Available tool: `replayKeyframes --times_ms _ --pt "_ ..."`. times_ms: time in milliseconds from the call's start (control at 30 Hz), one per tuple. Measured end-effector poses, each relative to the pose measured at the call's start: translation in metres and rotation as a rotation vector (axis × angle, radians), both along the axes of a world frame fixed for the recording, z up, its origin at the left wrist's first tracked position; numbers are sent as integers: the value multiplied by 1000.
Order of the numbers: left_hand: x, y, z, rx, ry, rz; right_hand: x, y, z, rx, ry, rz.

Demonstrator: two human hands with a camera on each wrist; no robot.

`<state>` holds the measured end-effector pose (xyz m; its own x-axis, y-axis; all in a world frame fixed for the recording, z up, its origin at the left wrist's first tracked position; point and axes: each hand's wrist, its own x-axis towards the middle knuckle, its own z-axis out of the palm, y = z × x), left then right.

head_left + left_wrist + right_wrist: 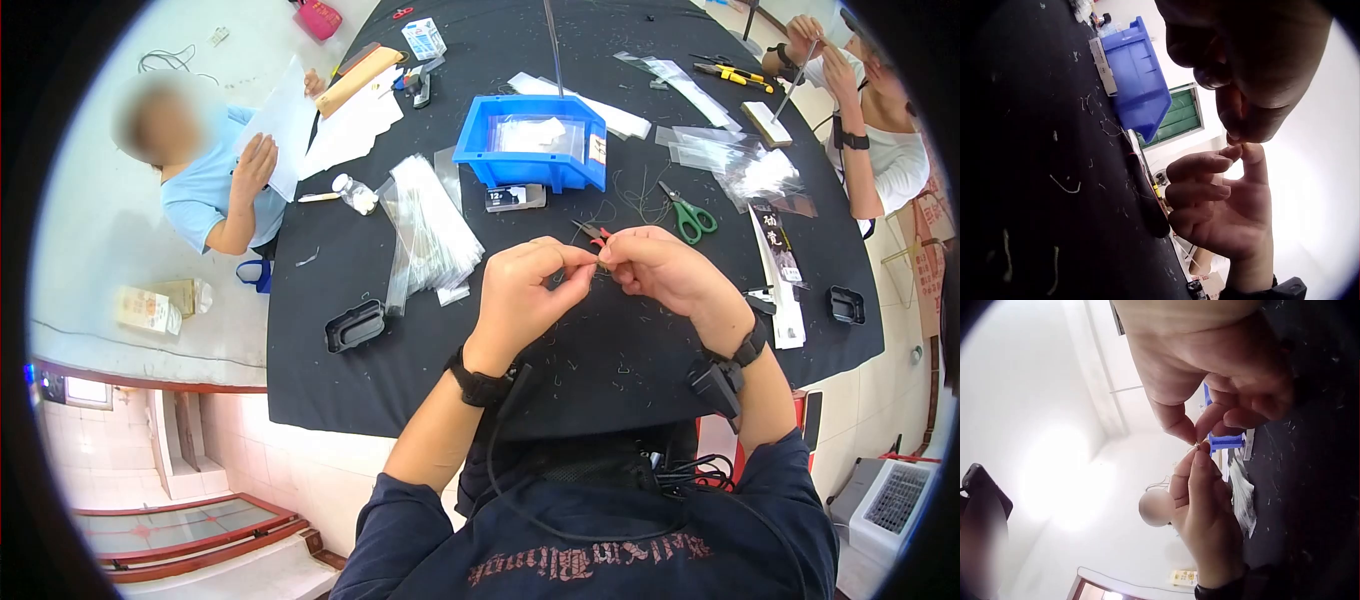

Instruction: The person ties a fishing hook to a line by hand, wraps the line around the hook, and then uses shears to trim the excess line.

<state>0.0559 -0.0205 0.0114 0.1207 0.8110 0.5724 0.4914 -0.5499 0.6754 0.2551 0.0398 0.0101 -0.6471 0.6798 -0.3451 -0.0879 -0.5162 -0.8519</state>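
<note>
Thumb and forefinger of my left hand (530, 295) and of my right hand (665, 272) meet tip to tip over the black table, seen in the head view. Between them they pinch a tiny gold-coloured piece (1197, 445), mostly covered by the fingertips; I cannot tell its kind. Just beyond the hands lie small red-handled cutters (591, 233), partly hidden by the fingers. Green-handled scissors (692, 218) rest to the right of them, close to thin loose strands (640, 195).
A blue bin (480, 165) with clear packets stands ahead, a small box (515, 198) before it. Bundled clear packets (430, 230) and a black tray (354, 326) lie left, more packets (740, 165) right. One person (215, 190) sits left, another (880, 140) right.
</note>
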Motion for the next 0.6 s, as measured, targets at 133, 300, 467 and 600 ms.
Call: replayKeyframes --times_ms 133,300,467,600 --pt "-2 -1 -3 -110 -48 -28 1 3 -4 -13 -5 18" --pt "-4 -2 -6 -497 -453 -41 -5 -4 21 362 -90 -132" --pt "-6 0 -3 -724 -773 -139 -1 0 18 972 -248 -255" --pt "-6 1 -8 -786 -827 -194 -5 -1 20 1226 -230 -238"
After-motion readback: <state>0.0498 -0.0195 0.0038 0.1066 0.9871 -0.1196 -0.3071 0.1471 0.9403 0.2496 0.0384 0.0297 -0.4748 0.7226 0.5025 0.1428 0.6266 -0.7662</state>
